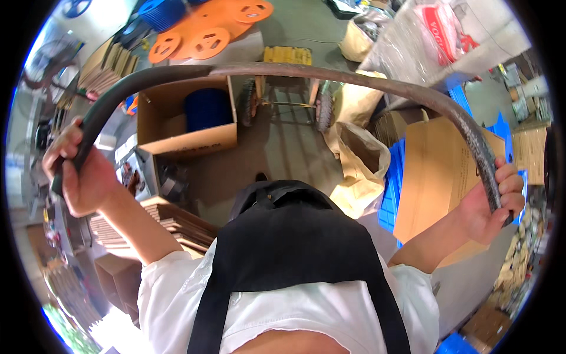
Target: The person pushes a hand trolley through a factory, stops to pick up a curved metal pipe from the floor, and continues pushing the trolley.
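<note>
A long, dark handlebar point(277, 70) with a worn, rounded surface arches across in front of me. My left hand point(91, 177) is closed around its left end, the fingers wrapped over the tube. At the other end, my right hand point(492, 206) grips the bar the same way. Beyond the bar stand two black wheels, a left wheel point(248, 103) and a right wheel point(323, 107), with an axle between them and a yellow plate point(288, 55) behind. I cannot tell how the bar joins the wheeled frame.
Ahead on the left, an open cardboard box point(188, 143) holds a blue spool point(207, 110). Orange discs point(206, 41) lie farther back. Paper sacks point(359, 162) and a large cardboard sheet point(439, 171) stand on the right. Flattened cardboard point(183, 224) is stacked near my left arm.
</note>
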Demonstrator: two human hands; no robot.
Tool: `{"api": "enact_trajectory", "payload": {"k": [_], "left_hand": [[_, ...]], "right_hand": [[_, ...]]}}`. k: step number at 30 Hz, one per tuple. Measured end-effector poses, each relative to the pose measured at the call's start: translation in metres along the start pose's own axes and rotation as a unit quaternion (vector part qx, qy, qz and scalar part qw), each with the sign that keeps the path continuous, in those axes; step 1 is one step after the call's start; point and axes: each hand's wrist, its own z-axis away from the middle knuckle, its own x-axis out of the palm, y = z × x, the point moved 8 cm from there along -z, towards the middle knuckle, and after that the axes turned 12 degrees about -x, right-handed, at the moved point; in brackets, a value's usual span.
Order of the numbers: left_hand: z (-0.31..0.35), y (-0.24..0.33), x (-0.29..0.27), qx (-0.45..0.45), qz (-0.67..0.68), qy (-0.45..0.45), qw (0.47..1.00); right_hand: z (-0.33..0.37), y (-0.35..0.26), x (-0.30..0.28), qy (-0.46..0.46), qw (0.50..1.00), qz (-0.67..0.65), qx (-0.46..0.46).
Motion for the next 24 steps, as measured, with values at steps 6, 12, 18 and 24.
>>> {"api": "enact_trajectory", "payload": {"k": [6, 12, 18, 24], "left_hand": [[0.037, 0.022, -0.006, -0.009, 0.035, 0.022, 0.999], [0.073, 0.066, -0.001, 0.001, 0.028, 0.019, 0.999], [0.094, 0.109, 0.008, 0.001, 0.066, 0.03, 0.997], [0.126, 0.169, 0.024, -0.006, 0.025, 0.04, 0.999]], "right_hand": [[0.013, -0.047, 0.012, -0.047, 0.997, 0.006, -0.06], [0.03, -0.096, -0.002, -0.008, 0.998, 0.019, -0.051], [0.041, -0.14, -0.031, 0.01, 0.998, 0.013, -0.055], [0.037, -0.171, -0.06, 0.016, 0.996, -0.021, -0.09]]}}
